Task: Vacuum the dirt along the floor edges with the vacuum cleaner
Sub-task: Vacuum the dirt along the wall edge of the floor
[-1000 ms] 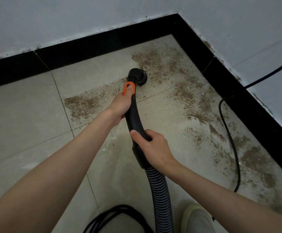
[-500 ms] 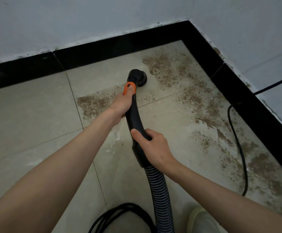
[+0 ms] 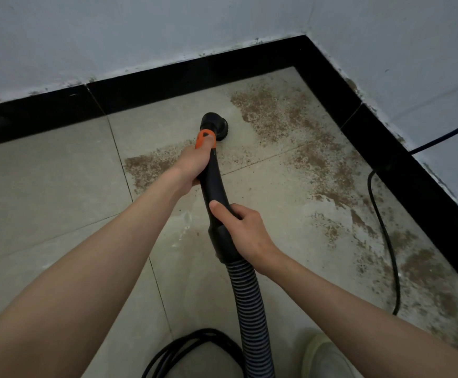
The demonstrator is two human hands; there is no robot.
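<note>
Down on the tiled floor (image 3: 45,192), near the corner where two black baseboards (image 3: 168,77) meet under pale walls (image 3: 140,31), the round black brush head (image 3: 214,125) of a vacuum cleaner sits on a tile, tipped toward the far baseboard. Both hands grip the curved black wand (image 3: 214,184): the left hand (image 3: 193,165) is wrapped round its upper part just below the orange collar (image 3: 204,140), and the right hand (image 3: 243,227) is curled round the lower part, thumb lying along the top, just above where the ribbed grey hose (image 3: 249,304) joins. The hose runs back toward the person and out of the bottom edge. Brown dirt (image 3: 285,115) lies scattered to the right of the brush head and on along the right-hand baseboard, with another patch (image 3: 146,167) to the left of the left hand. A thin black cord (image 3: 386,241) trails along the floor beside the right baseboard, and a loop of black cable (image 3: 184,347) lies near the bottom edge. A pale shoe (image 3: 323,358) shows at the bottom right.
</note>
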